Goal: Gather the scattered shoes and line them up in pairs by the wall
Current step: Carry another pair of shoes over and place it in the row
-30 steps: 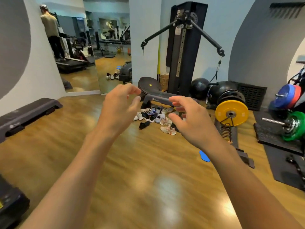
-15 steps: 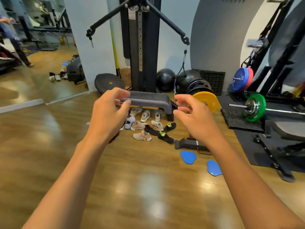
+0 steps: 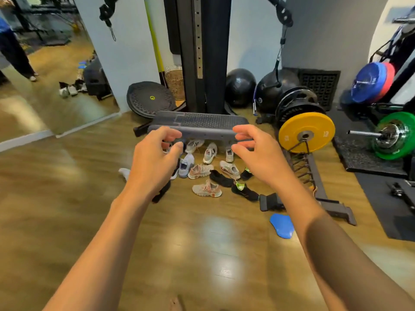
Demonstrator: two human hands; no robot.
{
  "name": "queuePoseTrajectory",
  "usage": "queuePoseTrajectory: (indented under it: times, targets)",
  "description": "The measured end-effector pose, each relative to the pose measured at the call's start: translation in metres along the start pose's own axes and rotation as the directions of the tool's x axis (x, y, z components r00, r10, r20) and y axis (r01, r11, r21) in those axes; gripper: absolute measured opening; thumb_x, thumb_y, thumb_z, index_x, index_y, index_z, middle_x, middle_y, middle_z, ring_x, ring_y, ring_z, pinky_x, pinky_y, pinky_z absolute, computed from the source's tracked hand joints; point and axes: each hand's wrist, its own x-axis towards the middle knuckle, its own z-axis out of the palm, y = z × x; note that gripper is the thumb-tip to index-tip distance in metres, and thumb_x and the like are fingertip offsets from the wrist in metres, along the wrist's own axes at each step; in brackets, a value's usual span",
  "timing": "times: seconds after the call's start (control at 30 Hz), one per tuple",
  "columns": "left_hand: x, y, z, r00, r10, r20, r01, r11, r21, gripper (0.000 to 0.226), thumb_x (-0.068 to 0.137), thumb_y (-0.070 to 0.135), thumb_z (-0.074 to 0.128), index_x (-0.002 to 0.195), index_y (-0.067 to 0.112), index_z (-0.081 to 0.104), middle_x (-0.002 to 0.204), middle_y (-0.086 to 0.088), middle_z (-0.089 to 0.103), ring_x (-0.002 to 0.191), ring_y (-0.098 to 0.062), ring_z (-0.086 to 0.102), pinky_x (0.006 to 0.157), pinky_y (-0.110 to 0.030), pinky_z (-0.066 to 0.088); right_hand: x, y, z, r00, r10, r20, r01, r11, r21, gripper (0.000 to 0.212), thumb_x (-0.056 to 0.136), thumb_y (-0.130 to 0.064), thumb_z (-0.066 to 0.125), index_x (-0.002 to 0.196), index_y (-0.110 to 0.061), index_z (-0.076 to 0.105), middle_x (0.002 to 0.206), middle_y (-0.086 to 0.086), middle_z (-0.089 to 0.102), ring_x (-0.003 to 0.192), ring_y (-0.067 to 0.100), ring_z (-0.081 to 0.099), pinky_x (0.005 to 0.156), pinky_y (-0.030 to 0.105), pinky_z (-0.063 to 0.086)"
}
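Shoes [image 3: 206, 189] lie jumbled on the wood floor [image 3: 67, 198], on the near side of the grey step platform [image 3: 199, 124] and well beyond our reach. We judge it best to step closer, crouch, and lift matching ones together, starting with the near pink-trimmed pair. Our left hand [image 3: 150, 162] and right hand [image 3: 265, 160] hover with fingers [image 3: 243, 131] loosely curled, holding nothing. The pile shows between them, farther off and untouched.

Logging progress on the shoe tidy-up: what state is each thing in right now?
shoes: scattered on the floor, not lined up, none held.
left hand: raised, fingers loosely curled, empty.
right hand: raised, fingers loosely curled, empty.
step platform: standing level behind the shoes.
yellow plate: upright on its rack.
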Motion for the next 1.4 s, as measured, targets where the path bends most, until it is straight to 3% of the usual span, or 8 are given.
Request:
queuePoseTrajectory:
  times: [0.27,0.47,0.67,0.9,1.03,1.23,1.33,1.4]
  targets:
    - [0.163,-0.045,0.084,0.972,0.093,0.216,-0.067,0.99,-0.127,0.013,0.09,0.022,0.059,0.102,0.027,0.063,0.103,0.006,0.064,0.092,-0.01,0.059,0.079,-0.027,0.047,0.123,0.05,0.02,0.983,0.166,-0.073,-0.173,0.98,-0.1,0.039,0.09,-0.01,0.059,0.128,-0.016,0.056,0.118,0.003,0.06,0.105,0.015,0.059,0.091,0.028,0.05]
    - [0.259,-0.058,0.164,0.906,0.179,0.385,-0.125,0.979,-0.163,0.016,0.092,0.023,0.057,0.107,0.026,0.062,0.108,0.005,0.063,0.096,-0.009,0.059,0.078,-0.024,0.045,0.194,0.099,0.025,0.944,0.288,-0.159,-0.31,0.94,-0.14,0.039,0.09,-0.01,0.058,0.128,-0.02,0.056,0.118,0.001,0.061,0.104,0.011,0.057,0.092,0.029,0.048]
    - [0.338,-0.085,0.24,0.861,0.148,0.487,-0.107,0.988,-0.111,0.018,0.092,0.021,0.057,0.109,0.022,0.063,0.106,0.002,0.064,0.097,-0.013,0.059,0.087,-0.036,0.051,0.277,0.176,0.038,0.908,0.383,-0.168,-0.398,0.915,-0.064,0.039,0.09,-0.006,0.054,0.126,-0.021,0.056,0.119,0.0,0.061,0.104,0.01,0.058,0.093,0.029,0.049]
    - [0.424,-0.123,0.32,0.807,0.101,0.581,-0.096,0.995,-0.039,0.015,0.091,0.021,0.056,0.104,0.022,0.063,0.099,0.003,0.066,0.089,-0.012,0.06,0.082,-0.036,0.051,0.373,0.241,0.073,0.874,0.471,-0.121,-0.477,0.879,-0.023,0.042,0.089,-0.003,0.05,0.126,-0.02,0.057,0.115,-0.004,0.06,0.092,0.005,0.055,0.079,0.013,0.039]
    - [0.468,-0.147,0.385,0.733,0.085,0.675,-0.097,0.995,-0.02,0.018,0.091,0.022,0.055,0.107,0.023,0.063,0.102,0.003,0.064,0.091,-0.012,0.058,0.081,-0.033,0.048,0.421,0.28,0.084,0.819,0.552,-0.154,-0.558,0.83,0.006,0.044,0.088,0.003,0.044,0.124,-0.016,0.059,0.108,-0.004,0.059,0.096,0.004,0.054,0.074,0.002,0.036]
    - [0.512,-0.189,0.483,0.646,0.072,0.76,-0.052,0.997,-0.05,0.019,0.091,0.019,0.055,0.108,0.019,0.064,0.101,0.0,0.065,0.093,-0.014,0.059,0.084,-0.031,0.048,0.464,0.354,0.115,0.699,0.668,-0.256,-0.674,0.735,0.076,0.048,0.085,0.008,0.035,0.12,-0.011,0.062,0.104,0.0,0.061,0.103,0.013,0.059,0.091,0.022,0.045]
    - [0.513,-0.213,0.524,0.626,0.062,0.777,-0.023,0.998,-0.062,0.018,0.091,0.016,0.055,0.106,0.016,0.065,0.101,-0.001,0.064,0.093,-0.017,0.058,0.081,-0.028,0.044,0.473,0.397,0.144,0.675,0.697,-0.242,-0.697,0.71,0.101,0.045,0.086,0.008,0.036,0.119,-0.008,0.062,0.102,0.001,0.059,0.097,0.011,0.057,0.086,0.009,0.042]
    - [0.507,-0.229,0.552,0.607,0.054,0.793,0.012,0.997,-0.077,0.018,0.09,0.013,0.056,0.106,0.014,0.065,0.101,-0.001,0.064,0.093,-0.018,0.058,0.083,-0.03,0.046,0.473,0.426,0.166,0.65,0.727,-0.222,-0.719,0.683,0.131,0.041,0.087,0.009,0.039,0.118,-0.007,0.061,0.102,0.002,0.058,0.094,0.01,0.056,0.086,0.012,0.042]
